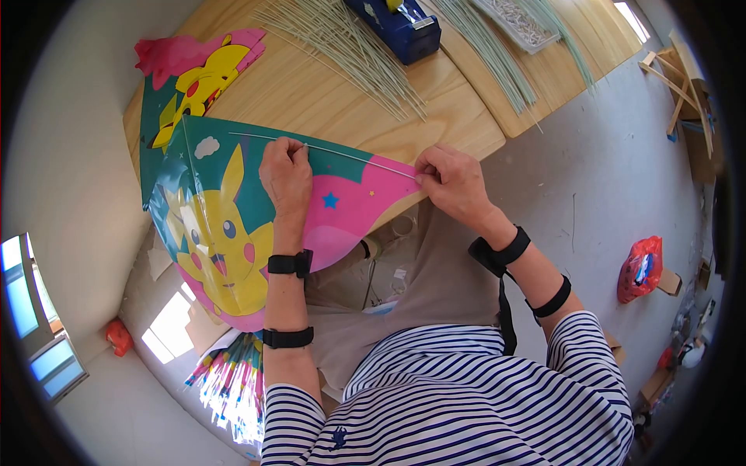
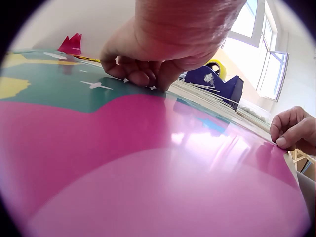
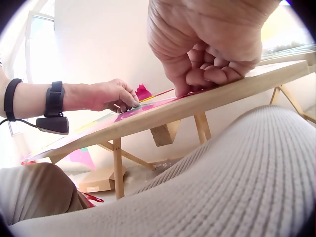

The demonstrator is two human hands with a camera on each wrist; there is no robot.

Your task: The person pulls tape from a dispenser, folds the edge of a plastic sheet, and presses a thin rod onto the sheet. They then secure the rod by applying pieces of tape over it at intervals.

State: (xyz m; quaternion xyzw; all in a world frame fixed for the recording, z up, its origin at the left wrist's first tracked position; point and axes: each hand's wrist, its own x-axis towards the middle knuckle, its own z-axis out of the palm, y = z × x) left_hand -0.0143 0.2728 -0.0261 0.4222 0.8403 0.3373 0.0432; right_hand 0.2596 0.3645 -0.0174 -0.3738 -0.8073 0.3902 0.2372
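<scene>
Item: one printed sheet (image 1: 330,233), green and pink with a yellow figure, lying partly on the wooden desk (image 1: 466,116), its lower part reaching past the near edge towards my lap. Item: one thin pale rod (image 1: 252,135), laid just inside the sheet's upper edge. Left grip: my left hand (image 1: 287,182), thumb and fingers curled, pinching the rod partway along, probably to hold it in line with that edge. Right grip: my right hand (image 1: 458,182), pinching the sheet at its pink corner, where the rod ends, likely to draw the border taut and fix the alignment. Beyond the sheet: loose pale sticks (image 1: 334,54) and a blue tape dispenser (image 1: 400,35), seemingly set within arm's reach yet off the sheet; further right, greenish sticks (image 1: 497,66) beside a clear tray (image 1: 544,35). Obscured: the rod's right tip, under my fingertips; the second sheet (image 1: 203,78), partly covered by the first; the dispenser and tray, cut off at the top. Illegible: the tray's small pale contents; whether tape already fastens the rod, I cannot tell.
</scene>
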